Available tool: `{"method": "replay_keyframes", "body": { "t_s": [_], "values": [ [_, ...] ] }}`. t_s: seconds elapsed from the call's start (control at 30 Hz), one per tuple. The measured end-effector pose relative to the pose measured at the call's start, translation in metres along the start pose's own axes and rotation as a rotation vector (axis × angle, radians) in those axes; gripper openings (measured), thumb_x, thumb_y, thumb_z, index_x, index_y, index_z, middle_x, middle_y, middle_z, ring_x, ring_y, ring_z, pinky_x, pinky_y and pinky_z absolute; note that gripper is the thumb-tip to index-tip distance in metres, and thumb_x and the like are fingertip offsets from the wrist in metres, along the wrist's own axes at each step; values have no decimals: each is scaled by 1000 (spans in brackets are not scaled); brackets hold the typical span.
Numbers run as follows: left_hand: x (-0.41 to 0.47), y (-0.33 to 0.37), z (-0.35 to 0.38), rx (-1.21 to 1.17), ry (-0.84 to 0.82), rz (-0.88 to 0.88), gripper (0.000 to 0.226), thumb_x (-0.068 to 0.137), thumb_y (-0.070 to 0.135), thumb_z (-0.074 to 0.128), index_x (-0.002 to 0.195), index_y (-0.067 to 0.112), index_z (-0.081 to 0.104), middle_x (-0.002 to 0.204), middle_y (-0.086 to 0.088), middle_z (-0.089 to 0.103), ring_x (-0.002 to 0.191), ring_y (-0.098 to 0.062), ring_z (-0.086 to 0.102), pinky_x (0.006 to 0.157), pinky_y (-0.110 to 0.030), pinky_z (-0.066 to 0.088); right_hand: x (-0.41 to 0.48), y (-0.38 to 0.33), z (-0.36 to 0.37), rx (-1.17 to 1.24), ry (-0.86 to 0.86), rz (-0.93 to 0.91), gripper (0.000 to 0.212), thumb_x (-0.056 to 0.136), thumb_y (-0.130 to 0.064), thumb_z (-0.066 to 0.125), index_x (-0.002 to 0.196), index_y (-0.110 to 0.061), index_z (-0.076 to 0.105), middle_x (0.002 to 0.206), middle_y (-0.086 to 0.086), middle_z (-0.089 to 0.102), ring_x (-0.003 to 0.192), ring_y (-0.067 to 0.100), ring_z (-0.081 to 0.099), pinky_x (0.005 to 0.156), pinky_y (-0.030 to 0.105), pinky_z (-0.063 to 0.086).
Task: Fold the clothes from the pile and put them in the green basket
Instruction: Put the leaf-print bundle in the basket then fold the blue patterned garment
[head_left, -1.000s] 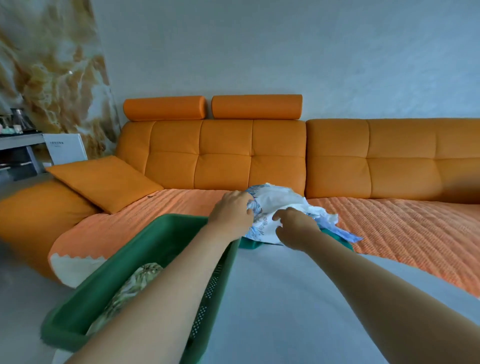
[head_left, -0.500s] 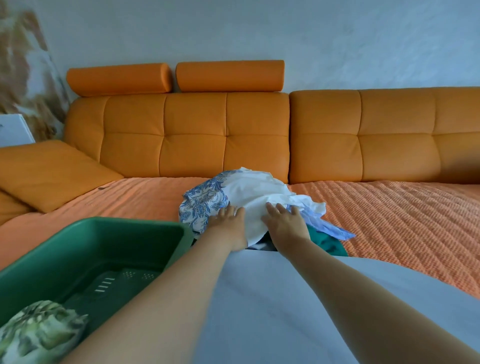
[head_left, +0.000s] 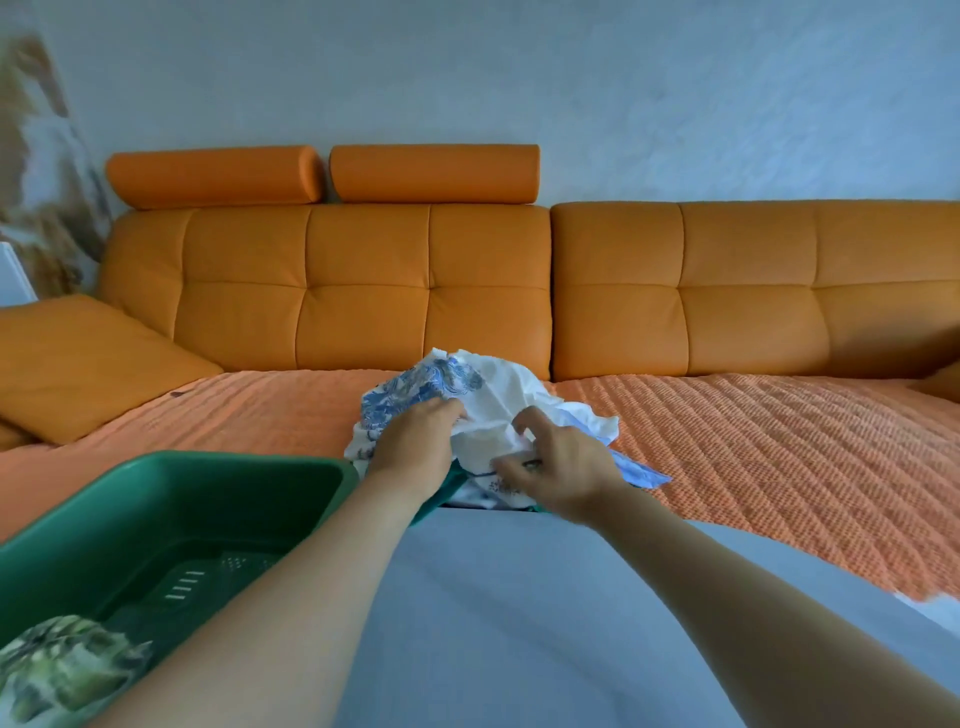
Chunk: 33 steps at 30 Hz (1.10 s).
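Note:
A small pile of clothes lies at the sofa seat's front edge, topped by a white garment with a blue pattern (head_left: 483, 395); a teal piece and a light blue piece (head_left: 636, 470) peek out beneath it. My left hand (head_left: 415, 441) grips the patterned side of the white garment. My right hand (head_left: 553, 470) pinches a fold of the same garment on its right. The green basket (head_left: 171, 499) stands at the lower left, and a folded green leaf-print garment (head_left: 67, 665) lies inside it.
The orange sofa (head_left: 363, 296) spans the view, its seat covered by an orange textured throw (head_left: 753, 447). An orange cushion (head_left: 88, 364) leans at the left. A pale grey surface (head_left: 519, 613) fills the foreground between my arms.
Both hands went from resting flat on the white garment to curling around it, and the fabric has bunched up between them. The view shifted slightly.

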<state>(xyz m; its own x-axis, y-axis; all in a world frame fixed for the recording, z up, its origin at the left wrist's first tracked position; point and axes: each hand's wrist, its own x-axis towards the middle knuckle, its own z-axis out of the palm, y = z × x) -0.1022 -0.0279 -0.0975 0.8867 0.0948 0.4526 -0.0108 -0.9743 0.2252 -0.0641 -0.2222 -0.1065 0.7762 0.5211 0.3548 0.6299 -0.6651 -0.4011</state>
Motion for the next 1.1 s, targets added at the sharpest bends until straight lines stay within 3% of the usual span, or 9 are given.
{"method": "replay_keyframes", "body": {
  "t_s": [0.1,0.17,0.3,0.5,0.67,0.83,0.93,1.0,1.1],
  "values": [
    [-16,23,-25,42,-81,113,58,85,-11,39,125,25,60,125,1,63,111,-25,57,83,-36,47,-31,-1,-11,-256,-172,34,45,86,-48,59,126,-33,43,87,0,62,86,27,63,64,31,41],
    [-30,44,-38,56,-179,164,60,85,-10,39,129,28,57,126,0,62,109,-25,58,76,-34,43,-51,-2,-17,-245,-135,96,11,91,-30,53,102,-29,56,78,-5,55,85,24,60,55,27,32],
    [-69,75,-54,-74,-414,136,51,90,-3,42,128,27,57,123,-3,61,107,-25,58,83,-36,48,-97,-3,-38,-290,-146,184,23,90,-17,49,71,-30,48,67,-12,46,78,20,53,48,23,22],
    [-144,91,-63,-156,-631,97,23,87,24,58,68,37,59,75,5,58,79,-22,55,64,-31,38,-168,-14,-54,-389,-275,233,31,90,-26,48,113,-32,68,112,-3,68,104,24,64,72,28,44],
    [-197,95,-67,-129,-729,91,8,86,31,66,86,23,65,92,3,67,86,-21,60,71,-30,46,-218,-49,-49,-245,-422,269,30,87,-25,53,112,-27,69,108,2,67,100,25,64,79,31,52],
    [-226,90,-73,-139,-946,55,21,77,28,73,75,46,63,76,12,65,78,-23,63,71,-33,51,-244,-67,-40,-201,-679,284,26,76,-40,69,93,-19,70,83,-3,58,81,19,57,70,27,44],
    [-237,90,-74,-147,-1118,33,29,76,34,80,103,42,72,89,15,68,89,-14,63,77,-28,50,-244,-75,-40,-102,-876,339,30,79,-50,68,84,-21,65,83,-4,60,78,17,56,70,29,44],
    [-241,91,-74,-233,-1141,0,31,81,40,78,112,38,71,101,11,69,92,-12,61,78,-25,48,-236,-79,-44,144,-840,355,30,84,-50,59,89,-22,69,85,0,67,73,15,57,66,27,44],
    [-237,88,-70,-520,-1085,-152,8,93,32,66,99,27,70,102,-3,73,78,-14,65,72,-25,52,-215,-70,-42,302,-437,329,29,86,-37,51,90,-22,75,93,0,73,80,17,64,74,32,53]
  ]
}}
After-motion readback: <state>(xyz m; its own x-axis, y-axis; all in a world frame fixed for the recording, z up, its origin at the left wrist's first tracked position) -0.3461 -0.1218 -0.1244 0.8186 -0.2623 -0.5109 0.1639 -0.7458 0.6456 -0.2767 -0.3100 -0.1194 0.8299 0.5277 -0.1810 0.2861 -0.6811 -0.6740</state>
